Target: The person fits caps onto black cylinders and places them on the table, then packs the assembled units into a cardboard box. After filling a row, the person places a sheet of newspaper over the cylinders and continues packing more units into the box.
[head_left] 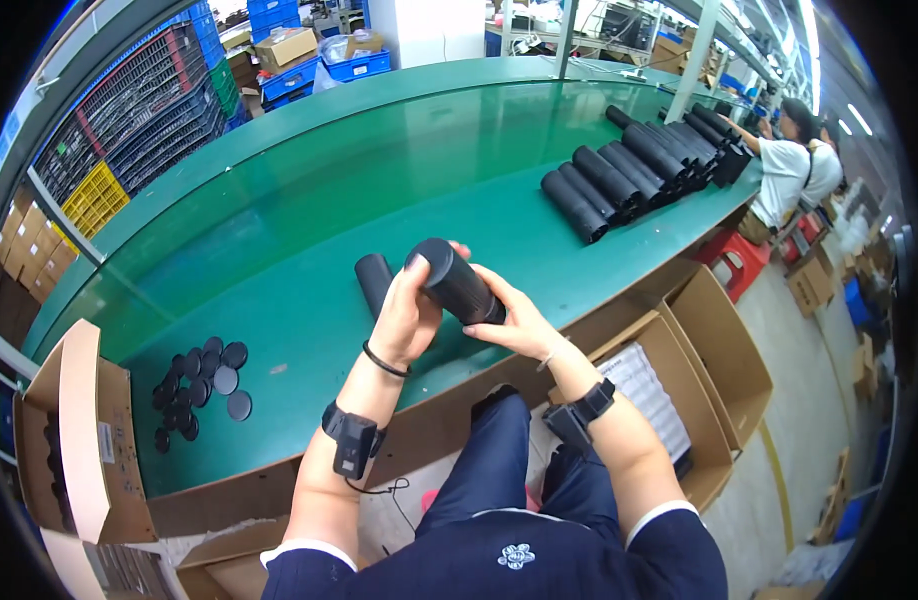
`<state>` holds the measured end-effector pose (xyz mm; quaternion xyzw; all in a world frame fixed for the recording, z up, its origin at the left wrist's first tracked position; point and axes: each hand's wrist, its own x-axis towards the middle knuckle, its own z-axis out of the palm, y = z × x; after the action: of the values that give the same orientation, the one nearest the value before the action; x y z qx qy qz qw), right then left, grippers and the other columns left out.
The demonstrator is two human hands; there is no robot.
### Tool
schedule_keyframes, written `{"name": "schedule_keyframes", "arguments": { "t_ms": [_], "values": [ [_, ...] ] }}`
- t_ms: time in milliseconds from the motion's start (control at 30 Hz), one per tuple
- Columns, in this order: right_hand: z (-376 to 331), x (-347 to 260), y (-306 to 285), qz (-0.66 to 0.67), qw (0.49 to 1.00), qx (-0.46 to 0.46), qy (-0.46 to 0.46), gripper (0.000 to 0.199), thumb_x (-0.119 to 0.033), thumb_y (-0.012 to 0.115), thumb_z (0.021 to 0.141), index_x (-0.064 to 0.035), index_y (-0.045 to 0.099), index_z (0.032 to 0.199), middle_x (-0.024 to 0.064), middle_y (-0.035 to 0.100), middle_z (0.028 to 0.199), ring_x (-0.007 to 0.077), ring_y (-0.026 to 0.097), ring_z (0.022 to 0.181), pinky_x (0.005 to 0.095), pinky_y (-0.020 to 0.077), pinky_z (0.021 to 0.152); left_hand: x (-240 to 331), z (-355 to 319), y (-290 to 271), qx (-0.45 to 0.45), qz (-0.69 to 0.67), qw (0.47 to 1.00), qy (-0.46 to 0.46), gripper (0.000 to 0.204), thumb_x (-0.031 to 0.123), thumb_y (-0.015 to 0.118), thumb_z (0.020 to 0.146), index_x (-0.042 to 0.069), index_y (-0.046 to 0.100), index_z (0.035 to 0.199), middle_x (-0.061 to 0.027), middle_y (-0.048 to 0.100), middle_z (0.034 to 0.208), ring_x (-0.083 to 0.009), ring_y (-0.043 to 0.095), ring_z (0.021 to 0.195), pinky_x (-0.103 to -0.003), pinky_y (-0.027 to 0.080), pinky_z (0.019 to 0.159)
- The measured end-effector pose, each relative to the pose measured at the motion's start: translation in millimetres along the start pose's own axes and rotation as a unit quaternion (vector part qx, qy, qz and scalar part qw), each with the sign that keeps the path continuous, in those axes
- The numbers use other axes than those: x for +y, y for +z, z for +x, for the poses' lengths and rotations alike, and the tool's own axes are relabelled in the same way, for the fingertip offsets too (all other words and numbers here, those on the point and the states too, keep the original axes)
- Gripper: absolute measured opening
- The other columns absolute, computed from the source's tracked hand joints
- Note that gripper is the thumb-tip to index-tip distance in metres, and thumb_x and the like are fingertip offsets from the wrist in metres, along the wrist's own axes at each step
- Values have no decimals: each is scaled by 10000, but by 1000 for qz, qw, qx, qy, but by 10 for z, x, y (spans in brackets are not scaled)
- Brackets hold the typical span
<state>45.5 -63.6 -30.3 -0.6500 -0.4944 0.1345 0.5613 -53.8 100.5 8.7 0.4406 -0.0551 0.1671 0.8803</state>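
Above the near edge of the green table, a black cylinder (453, 277) is held tilted between my two hands. My left hand (411, 318) wraps its upper left end, thumb near the flat round top. The fingers of my right hand (519, 318) close round the lower right end, where a narrower ribbed part shows. Just behind my left hand, a second black cylinder (373, 277) lies on the table, partly hidden by that hand. To the left, several black round discs (225, 380) are scattered on the green surface (309, 400).
Rows of black cylinders (604, 178) lie at the far right. Open cardboard boxes stand at the left (109, 440) and by my right arm (714, 350), the latter holding white wrapped rolls (639, 390). Two people (782, 170) work farther along; a red stool (731, 262) stands near them.
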Motion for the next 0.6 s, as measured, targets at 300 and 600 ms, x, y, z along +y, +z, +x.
{"name": "schedule_keyframes", "arguments": {
  "t_ms": [300, 600],
  "values": [
    [1355, 942, -738, -218, 969, 105, 41, 755, -275, 714, 827, -159, 322, 1462, 105, 633, 1038, 168, 600, 889, 316, 502, 726, 102, 339, -979, 192, 615, 756, -116, 1068, 421, 793, 642, 43, 219, 1459, -275, 426, 1261, -420, 515, 1111, -490, 432, 969],
    [2932, 1503, -89, -233, 944, 170, 160, 666, -219, 734, 753, -102, 398, 1317, 163, 636, 1094, 335, 639, 875, 383, 507, 816, 633, 168, -1282, 109, 287, 943, 130, 685, -36, 673, 683, 102, 388, 1290, -40, 474, 1143, -137, 483, 1080, -287, 465, 844]
  ]
}}
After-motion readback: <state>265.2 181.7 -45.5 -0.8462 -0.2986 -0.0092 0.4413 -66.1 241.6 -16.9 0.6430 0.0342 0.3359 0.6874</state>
